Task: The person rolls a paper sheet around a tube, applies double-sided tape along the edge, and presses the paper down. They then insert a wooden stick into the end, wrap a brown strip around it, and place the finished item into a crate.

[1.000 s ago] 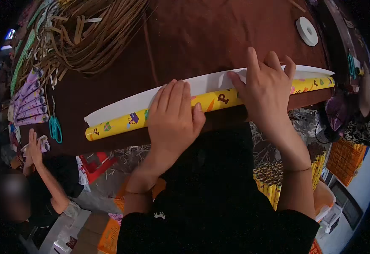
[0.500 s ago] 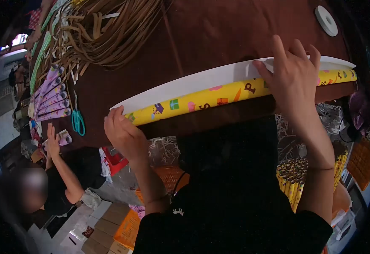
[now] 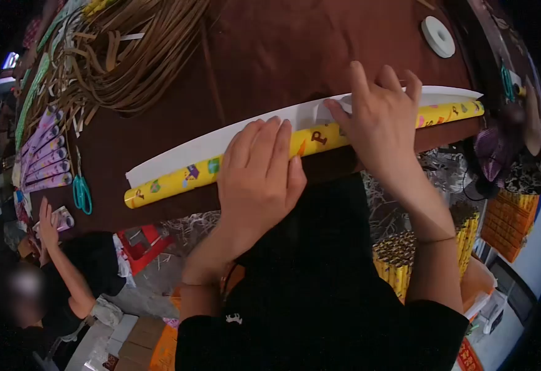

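The left hand (image 3: 257, 179) lies flat, fingers nearly together, across the yellow paper roll (image 3: 310, 141). The right hand (image 3: 383, 133) has fingers spread, its thumb at the white flap (image 3: 190, 156) behind the roll. Left of the left fingers, scissors (image 3: 82, 193) rest on the worktop (image 3: 276, 59).

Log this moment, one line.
left hand: on yellow patterned paper roll | right hand: over roll and white flap

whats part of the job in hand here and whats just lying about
Job, apparently:
yellow roll, under left hand and right hand
white sheet

Just lying about, apparently:
white reel, use unclear
brown strips
scissors
purple rolls
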`<state>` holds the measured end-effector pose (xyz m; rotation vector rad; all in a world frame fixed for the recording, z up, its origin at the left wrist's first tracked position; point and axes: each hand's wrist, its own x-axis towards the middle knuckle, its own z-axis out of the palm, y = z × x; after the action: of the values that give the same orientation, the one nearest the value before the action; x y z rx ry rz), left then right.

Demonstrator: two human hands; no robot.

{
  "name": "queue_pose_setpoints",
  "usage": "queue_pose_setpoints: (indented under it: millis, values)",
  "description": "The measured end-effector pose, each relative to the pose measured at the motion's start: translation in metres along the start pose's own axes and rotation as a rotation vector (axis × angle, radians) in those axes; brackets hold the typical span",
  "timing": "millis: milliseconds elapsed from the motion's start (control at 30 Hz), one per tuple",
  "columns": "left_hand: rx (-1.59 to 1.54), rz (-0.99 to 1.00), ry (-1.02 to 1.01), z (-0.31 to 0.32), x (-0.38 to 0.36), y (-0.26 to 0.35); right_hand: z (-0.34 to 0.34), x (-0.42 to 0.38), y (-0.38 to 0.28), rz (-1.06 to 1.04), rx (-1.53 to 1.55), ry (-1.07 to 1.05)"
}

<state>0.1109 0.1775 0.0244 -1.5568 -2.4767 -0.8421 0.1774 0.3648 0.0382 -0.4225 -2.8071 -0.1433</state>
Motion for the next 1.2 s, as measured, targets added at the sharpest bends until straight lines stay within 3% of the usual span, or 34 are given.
queue_pose_setpoints:
  millis: [300, 367, 467, 567, 700, 800, 1200]
  values:
    - [0.044, -0.009, -0.108, 0.04, 0.029, 0.016, -0.006, 0.004, 0.013, -0.029, 0.029, -0.043]
    - [0.09, -0.003, -0.143, 0.041, 0.024, 0.013, -0.016, 0.01, 0.028, -0.116, 0.317, -0.11]
    - [0.1, -0.048, -0.166, 0.039, 0.027, 0.019, -0.042, 0.011, 0.059, -0.076, 0.418, -0.179]
    - [0.12, -0.057, -0.209, 0.037, 0.028, 0.02, -0.054, 0.005, 0.108, -0.019, 0.267, -0.196]
    - [0.14, -0.064, -0.274, 0.034, 0.031, 0.022, -0.043, -0.018, 0.162, 0.264, 0.378, -0.088]
    - [0.129, -0.073, -0.307, 0.033, 0.031, 0.024, -0.036, -0.025, 0.175, 0.176, 0.097, -0.08]
    - [0.1, -0.114, -0.291, 0.037, 0.036, 0.03, -0.01, -0.031, 0.176, 0.197, 0.052, 0.011]
